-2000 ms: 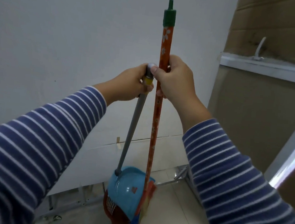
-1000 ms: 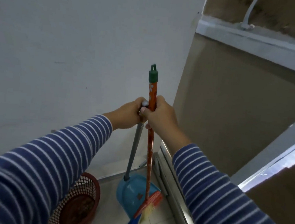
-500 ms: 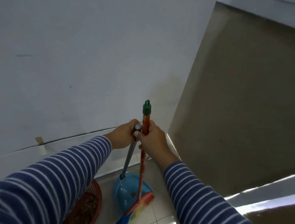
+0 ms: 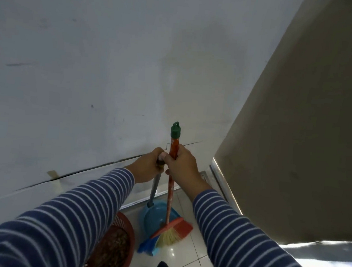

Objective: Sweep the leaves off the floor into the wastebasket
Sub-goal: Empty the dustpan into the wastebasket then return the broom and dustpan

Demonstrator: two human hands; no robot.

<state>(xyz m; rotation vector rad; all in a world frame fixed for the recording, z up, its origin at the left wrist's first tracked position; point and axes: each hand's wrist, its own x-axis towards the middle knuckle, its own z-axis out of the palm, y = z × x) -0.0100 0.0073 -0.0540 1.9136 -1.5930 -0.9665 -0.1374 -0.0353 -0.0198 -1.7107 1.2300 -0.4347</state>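
Observation:
My right hand grips the orange, green-capped handle of a broom; its yellow bristles rest on the tile floor in the corner. My left hand is closed around the top of the grey handle of a blue dustpan, which stands upright on the floor against the broom. A red mesh wastebasket sits on the floor at the lower left, partly hidden by my left sleeve, with brown leaves inside.
A white wall fills the view ahead, with a metal rail along its base. A brown panel closes the right side. Glossy white tiles lie below.
The view has tilted down and drawn back, so my hands, the broom and the dustpan appear lower and the broom head is now fully seen on the floor. Both grips are unchanged.

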